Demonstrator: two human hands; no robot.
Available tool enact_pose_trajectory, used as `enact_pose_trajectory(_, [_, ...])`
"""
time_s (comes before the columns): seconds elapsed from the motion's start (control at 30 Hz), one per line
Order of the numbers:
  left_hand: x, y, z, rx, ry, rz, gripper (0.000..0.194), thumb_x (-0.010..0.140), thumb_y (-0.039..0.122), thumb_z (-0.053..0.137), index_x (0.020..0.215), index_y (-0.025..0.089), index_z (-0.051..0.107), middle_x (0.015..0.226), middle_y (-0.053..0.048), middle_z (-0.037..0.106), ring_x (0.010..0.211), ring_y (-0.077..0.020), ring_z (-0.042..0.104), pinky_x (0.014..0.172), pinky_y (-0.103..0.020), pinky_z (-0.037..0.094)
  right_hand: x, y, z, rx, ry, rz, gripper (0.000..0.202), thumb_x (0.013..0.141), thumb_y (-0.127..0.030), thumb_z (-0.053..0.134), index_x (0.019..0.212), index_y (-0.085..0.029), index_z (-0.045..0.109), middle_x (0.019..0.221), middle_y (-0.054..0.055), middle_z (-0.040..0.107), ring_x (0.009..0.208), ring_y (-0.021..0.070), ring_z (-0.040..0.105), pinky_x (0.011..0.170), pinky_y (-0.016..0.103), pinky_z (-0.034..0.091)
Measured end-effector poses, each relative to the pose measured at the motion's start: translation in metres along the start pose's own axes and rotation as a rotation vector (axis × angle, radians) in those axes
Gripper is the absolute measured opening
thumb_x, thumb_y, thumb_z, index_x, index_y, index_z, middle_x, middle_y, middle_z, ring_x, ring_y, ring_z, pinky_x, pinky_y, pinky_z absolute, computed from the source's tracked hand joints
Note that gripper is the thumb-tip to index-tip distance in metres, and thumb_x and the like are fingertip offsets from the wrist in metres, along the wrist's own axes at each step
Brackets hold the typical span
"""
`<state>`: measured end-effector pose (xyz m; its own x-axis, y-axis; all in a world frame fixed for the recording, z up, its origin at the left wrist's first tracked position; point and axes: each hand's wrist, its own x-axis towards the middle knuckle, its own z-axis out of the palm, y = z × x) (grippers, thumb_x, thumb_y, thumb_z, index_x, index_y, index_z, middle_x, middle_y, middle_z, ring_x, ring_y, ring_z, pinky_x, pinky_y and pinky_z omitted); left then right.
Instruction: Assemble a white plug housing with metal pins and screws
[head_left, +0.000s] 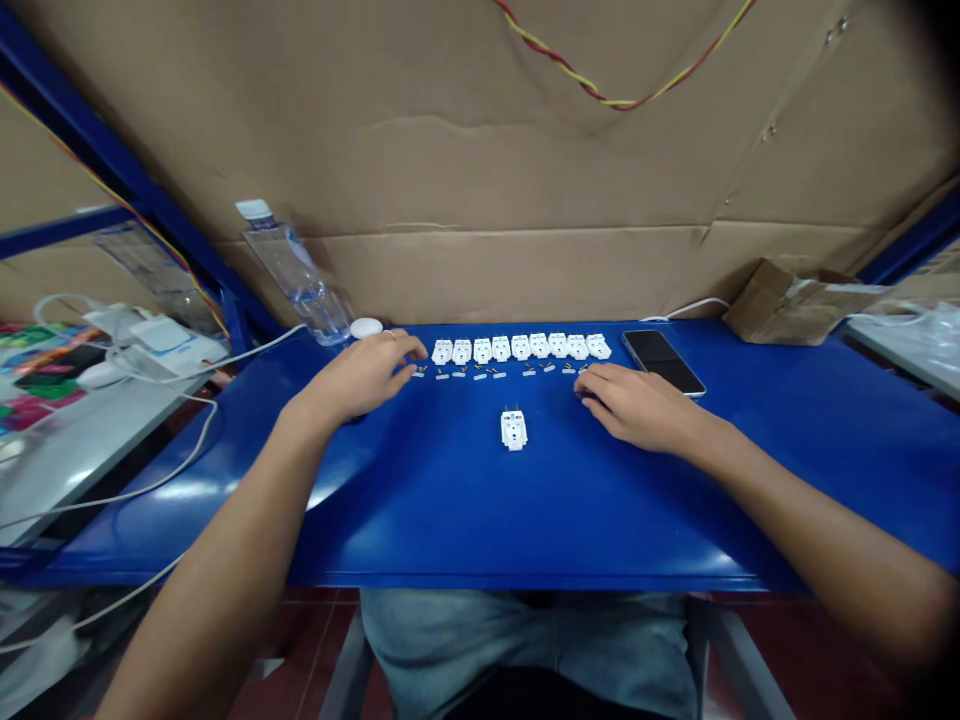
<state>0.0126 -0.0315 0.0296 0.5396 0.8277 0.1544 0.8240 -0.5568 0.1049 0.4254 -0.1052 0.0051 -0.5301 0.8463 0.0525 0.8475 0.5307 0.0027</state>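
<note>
Several white plastic parts (520, 347) stand in a row along the back of the blue table. In front of them lies a line of small metal pieces (480, 376). A single white part (514, 429) with two prongs sits nearer, between the hands. My left hand (373, 372) is at the left end of the row, its fingers curved and apart over the small pieces, with nothing visible in them. My right hand (626, 402) rests at the right end, fingers bent together around something small and dark that I cannot make out.
A phone (663, 361) lies behind my right hand. A clear bottle (296, 280) leans at the back left beside a round white object (366, 328). A torn cardboard box (787, 303) stands back right. White cables and a charger (163, 340) are at the left.
</note>
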Motion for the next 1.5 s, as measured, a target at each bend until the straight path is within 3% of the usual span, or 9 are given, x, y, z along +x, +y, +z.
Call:
enact_pose_trajectory(0.13, [0.001,-0.025,0.005,-0.005,-0.086,-0.105,0.029,0.099,0.032,0.065,0.119,0.019,0.082,0.109,-0.012,0.082,0.093,-0.0275,0.076,0.087,-0.04,0.056,0.0,0.002,0.001,0.024,-0.009,0.005,0.026,0.113,-0.022,0.048,0.124,-0.016,0.071,0.129,0.015,0.078,0.115,0.0341,0.077,0.082,0.046,0.064])
enact_pose_trajectory(0.27, [0.001,-0.019,0.008,0.037,-0.12,-0.168,0.028,0.101,0.038,0.069,0.119,0.021,0.083,0.109,-0.012,0.083,0.091,-0.0277,0.076,0.08,-0.038,0.054,0.0,0.004,0.001,0.058,-0.002,0.0,0.025,0.113,-0.022,0.049,0.122,-0.017,0.071,0.129,0.014,0.078,0.114,0.0338,0.077,0.084,0.046,0.063])
enact_pose_trajectory(0.47, [0.0,-0.014,0.004,0.041,-0.176,-0.187,0.021,0.102,0.034,0.067,0.113,0.025,0.083,0.108,-0.008,0.085,0.091,-0.0257,0.076,0.075,-0.034,0.049,0.0,0.004,0.0,0.078,-0.004,-0.006,0.024,0.112,-0.023,0.05,0.122,-0.018,0.071,0.128,0.014,0.078,0.113,0.0333,0.077,0.083,0.045,0.062])
enact_pose_trajectory(0.73, [0.003,-0.002,0.009,-0.137,-0.192,-0.012,0.017,0.098,0.03,0.068,0.096,0.026,0.085,0.095,-0.003,0.085,0.088,-0.0221,0.078,0.083,-0.033,0.052,-0.001,-0.004,0.0,0.088,-0.016,-0.033,0.025,0.113,-0.024,0.048,0.123,-0.017,0.071,0.125,0.015,0.078,0.111,0.0337,0.076,0.085,0.048,0.063])
enact_pose_trajectory(0.8, [0.003,-0.003,0.009,-0.133,-0.161,-0.037,0.018,0.098,0.031,0.068,0.1,0.024,0.084,0.095,-0.005,0.084,0.085,-0.0224,0.077,0.08,-0.033,0.053,-0.001,-0.003,0.001,0.093,-0.01,-0.033,0.025,0.113,-0.024,0.049,0.122,-0.018,0.071,0.124,0.015,0.078,0.111,0.0335,0.076,0.085,0.048,0.062])
enact_pose_trajectory(0.93, [0.005,-0.016,0.012,-0.026,0.015,-0.144,0.028,0.1,0.031,0.067,0.121,0.02,0.082,0.107,-0.01,0.085,0.09,-0.0247,0.076,0.081,-0.035,0.055,-0.001,0.0,0.002,0.102,-0.001,-0.041,0.025,0.112,-0.025,0.049,0.122,-0.018,0.071,0.123,0.014,0.078,0.111,0.034,0.076,0.086,0.049,0.062])
enact_pose_trajectory(1.07, [0.007,-0.026,0.024,-0.006,-0.029,-0.151,0.03,0.103,0.033,0.065,0.122,0.021,0.085,0.106,-0.01,0.086,0.089,-0.0263,0.078,0.085,-0.038,0.058,-0.002,0.0,0.002,0.102,0.002,-0.047,0.025,0.113,-0.025,0.049,0.122,-0.018,0.071,0.123,0.014,0.078,0.111,0.0339,0.076,0.088,0.05,0.063])
enact_pose_trajectory(1.2, [0.009,-0.028,0.032,-0.007,0.003,-0.116,0.026,0.103,0.032,0.065,0.114,0.024,0.088,0.113,-0.01,0.087,0.094,-0.0268,0.079,0.087,-0.038,0.059,-0.001,-0.001,0.002,0.101,0.004,-0.054,0.024,0.113,-0.026,0.048,0.121,-0.019,0.071,0.122,0.014,0.078,0.111,0.033,0.076,0.087,0.048,0.063])
enact_pose_trajectory(1.5, [0.01,-0.023,0.026,-0.141,-0.067,-0.195,0.019,0.1,0.035,0.07,0.102,0.022,0.084,0.097,-0.008,0.085,0.088,-0.0253,0.079,0.083,-0.037,0.058,-0.002,0.0,0.002,0.112,-0.002,-0.053,0.026,0.112,-0.025,0.048,0.122,-0.018,0.072,0.124,0.015,0.078,0.111,0.0334,0.076,0.088,0.049,0.063])
